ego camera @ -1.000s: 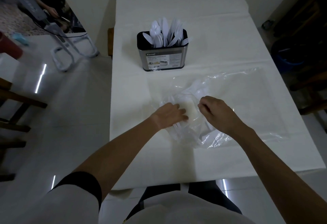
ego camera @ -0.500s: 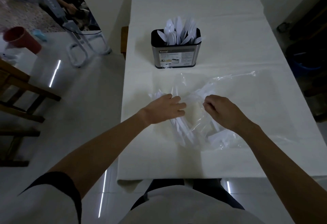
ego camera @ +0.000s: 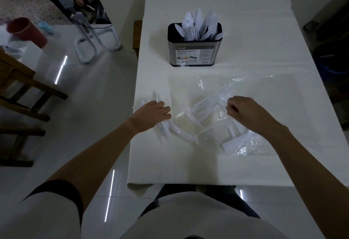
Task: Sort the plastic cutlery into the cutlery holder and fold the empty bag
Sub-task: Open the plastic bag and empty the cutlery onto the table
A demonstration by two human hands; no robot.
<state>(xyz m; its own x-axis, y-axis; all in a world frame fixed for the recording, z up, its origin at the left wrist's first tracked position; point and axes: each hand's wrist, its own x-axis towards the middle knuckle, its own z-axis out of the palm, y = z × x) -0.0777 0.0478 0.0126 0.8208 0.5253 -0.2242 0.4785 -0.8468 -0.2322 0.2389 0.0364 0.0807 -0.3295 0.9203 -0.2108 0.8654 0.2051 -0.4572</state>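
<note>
Pinching clear bag [ego camera: 247,149] with right grip [ego camera: 243,110], left grip [ego camera: 151,116] curled round loose cutlery [ego camera: 164,131]

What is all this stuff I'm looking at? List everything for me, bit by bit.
table: one, white cloth, runs away from the person
holder: one, steel and black, mid table
sorted cutlery: many, white, upright in the holder
bag: one, clear, crumpled in front of the holder
loose cutlery: many, white, some at the table's left edge, some in the bag
cup: one, red, far left
chair: one, brown wood, left on the floor
stand: one, white, on the floor left of the table
bucket: one, blue, right on the floor
left hand: holds loose cutlery
right hand: pinches the bag
</note>
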